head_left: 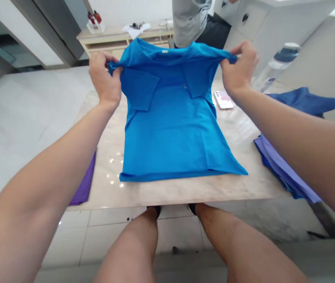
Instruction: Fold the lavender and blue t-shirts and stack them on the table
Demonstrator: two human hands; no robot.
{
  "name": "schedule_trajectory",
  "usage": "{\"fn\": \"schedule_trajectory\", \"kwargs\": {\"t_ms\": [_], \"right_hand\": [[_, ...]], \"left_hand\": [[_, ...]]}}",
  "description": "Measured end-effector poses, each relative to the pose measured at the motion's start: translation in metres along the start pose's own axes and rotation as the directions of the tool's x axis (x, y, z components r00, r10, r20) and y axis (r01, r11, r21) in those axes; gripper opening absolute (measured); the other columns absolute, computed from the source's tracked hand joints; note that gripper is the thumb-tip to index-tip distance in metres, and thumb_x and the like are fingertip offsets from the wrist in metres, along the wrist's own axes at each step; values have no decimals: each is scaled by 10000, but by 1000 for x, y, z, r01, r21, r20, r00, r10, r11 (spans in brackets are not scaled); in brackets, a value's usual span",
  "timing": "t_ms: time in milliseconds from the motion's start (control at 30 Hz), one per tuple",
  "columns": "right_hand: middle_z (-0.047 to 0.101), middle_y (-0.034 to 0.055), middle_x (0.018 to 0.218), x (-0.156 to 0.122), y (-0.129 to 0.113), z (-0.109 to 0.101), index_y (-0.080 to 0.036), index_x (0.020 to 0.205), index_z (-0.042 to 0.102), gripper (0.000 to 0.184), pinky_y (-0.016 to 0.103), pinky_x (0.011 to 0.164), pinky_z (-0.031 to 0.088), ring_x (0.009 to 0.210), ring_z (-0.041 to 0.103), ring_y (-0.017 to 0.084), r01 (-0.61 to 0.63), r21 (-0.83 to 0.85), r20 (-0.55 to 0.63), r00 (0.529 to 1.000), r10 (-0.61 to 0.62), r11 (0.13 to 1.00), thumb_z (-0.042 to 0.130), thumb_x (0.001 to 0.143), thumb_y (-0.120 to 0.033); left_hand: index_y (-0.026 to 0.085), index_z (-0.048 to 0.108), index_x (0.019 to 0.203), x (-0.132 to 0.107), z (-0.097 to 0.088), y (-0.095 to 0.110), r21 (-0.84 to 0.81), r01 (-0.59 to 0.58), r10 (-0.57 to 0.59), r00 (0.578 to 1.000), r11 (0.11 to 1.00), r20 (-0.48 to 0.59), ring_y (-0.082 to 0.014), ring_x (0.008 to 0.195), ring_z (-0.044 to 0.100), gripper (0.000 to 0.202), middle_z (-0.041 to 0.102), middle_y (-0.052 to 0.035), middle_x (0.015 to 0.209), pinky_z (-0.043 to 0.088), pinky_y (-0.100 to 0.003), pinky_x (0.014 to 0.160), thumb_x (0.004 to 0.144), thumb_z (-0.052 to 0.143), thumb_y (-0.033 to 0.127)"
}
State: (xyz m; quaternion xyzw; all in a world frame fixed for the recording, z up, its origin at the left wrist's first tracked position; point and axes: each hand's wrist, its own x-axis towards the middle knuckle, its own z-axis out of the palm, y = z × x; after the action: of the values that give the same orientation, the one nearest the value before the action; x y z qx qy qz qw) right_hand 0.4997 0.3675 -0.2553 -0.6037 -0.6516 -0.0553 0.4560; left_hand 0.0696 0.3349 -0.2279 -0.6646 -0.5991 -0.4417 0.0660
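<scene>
— Bare thighs (129, 247) at the near table edge. What lies beyond them?

— A marble-topped table (185, 194) bearing a blue T-shirt (170, 133). Its hem lies flat on the near side, its sleeves are folded inward over the body, and its collar points away from the person.

— And the hands?

— Both are raised above the table. The left hand (105, 78) grips the shirt's left shoulder end, its fingers (108, 59) curled shut on the cloth. The right hand (240, 67) pinches the opposite shoulder end, its fingers (240, 49) closed on the fabric. Between them, the shirt's top edge is lifted clear of the tabletop and pulled taut.

— What else is nearby?

— A smartphone (223, 99) lies just below the right hand. A violet-blue garment (285, 165) sits at the table's right edge, with a darker blue garment (303, 100) and a clear bottle (279, 65) farther off. A purple garment (83, 184) shows at the left edge. A person in a grey top (189, 23) stands beyond the table, beside a cream cabinet (117, 39).
</scene>
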Motion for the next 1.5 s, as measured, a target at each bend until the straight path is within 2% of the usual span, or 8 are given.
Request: {"fn": "schedule_trajectory", "kwargs": {"t_ms": [167, 400, 533, 733, 867, 967, 1233, 1500], "right_hand": [[740, 114, 1131, -106, 26, -33, -171, 1055, 691, 101, 416, 1048, 524, 1105, 653, 266, 112, 5, 303, 947, -108, 994, 691, 960, -138], [732, 191, 1340, -194, 49, -84, -144, 1271, 741, 327, 470, 1133, 496, 1270, 670, 349, 273, -141, 734, 674, -85, 951, 593, 979, -133], [683, 217, 1441, -198, 25, -87, -132, 1436, 659, 426, 485, 1137, 508, 1341, 643, 370, 308, -148, 775, 626, -83, 940, 605, 1018, -194], [603, 197, 1583, -210, 10, -54, -181, 1517, 621, 472, 514, 1222, 464, 1459, 574, 371, 336, -44, 795, 582, -171, 941, 625, 1070, -332], [693, 184, 1389, -223, 8, -50, -188, 1374, 710, 330, 488, 1122, 532, 1280, 674, 342, 314, -55, 759, 630, -165, 948, 562, 1101, -299], [739, 154, 1237, -229, 0, -60, -196, 1236, 768, 266, 435, 1004, 569, 1144, 725, 312, 333, -73, 765, 623, -161, 940, 565, 1063, -194], [751, 57, 783, -234, -56, -102, -230, 696, 773, 186, 353, 749, 553, 762, 725, 251, 249, -58, 929, 368, -39, 967, 805, 732, -50], [772, 87, 1223, -266, -101, -107, -252, 969, 827, 266, 312, 872, 583, 1166, 736, 309, 296, 7, 929, 352, -116, 955, 953, 735, -264]], "left_hand": [[224, 724, 993, -100, -21, -8, -14, -20, 23, 982, 1000, 187, -215, 1107, 648, 49, 764, -32, 1078, 477, -393, 1054, 949, 703, 229], [242, 714, 1212, -200, -60, -14, 229, -112, -66, 759, 967, 647, -364, 1238, 665, 374, 768, -119, 1227, 486, -482, 1056, 858, 697, 126], [248, 712, 1268, -209, -64, -2, 155, -128, -28, 677, 980, 735, -379, 1243, 667, 365, 741, -136, 1258, 507, -465, 1034, 910, 769, 285], [255, 731, 1281, -215, -36, -10, 96, -149, 24, 649, 984, 760, -358, 1256, 651, 301, 714, -127, 1286, 513, -457, 1050, 992, 693, 334], [239, 753, 1154, -223, -32, -19, 72, -96, 12, 678, 993, 735, -351, 1219, 655, 189, 728, -133, 1257, 507, -478, 1058, 1035, 616, 295], [239, 750, 1095, -225, -48, -14, 71, -113, 15, 626, 991, 779, -335, 1191, 671, 142, 746, -128, 1217, 512, -455, 1044, 1017, 632, 245], [254, 740, 954, -227, -115, 16, 217, -282, -97, 383, 935, 919, -327, 1068, 745, 52, 782, -107, 1103, 526, -388, 918, 963, 692, 235], [227, 682, 1121, -264, -126, 48, 113, -330, 52, 453, 937, 890, -334, 1191, 679, 179, 731, -122, 1228, 494, -407, 974, 962, 745, 283]]}}
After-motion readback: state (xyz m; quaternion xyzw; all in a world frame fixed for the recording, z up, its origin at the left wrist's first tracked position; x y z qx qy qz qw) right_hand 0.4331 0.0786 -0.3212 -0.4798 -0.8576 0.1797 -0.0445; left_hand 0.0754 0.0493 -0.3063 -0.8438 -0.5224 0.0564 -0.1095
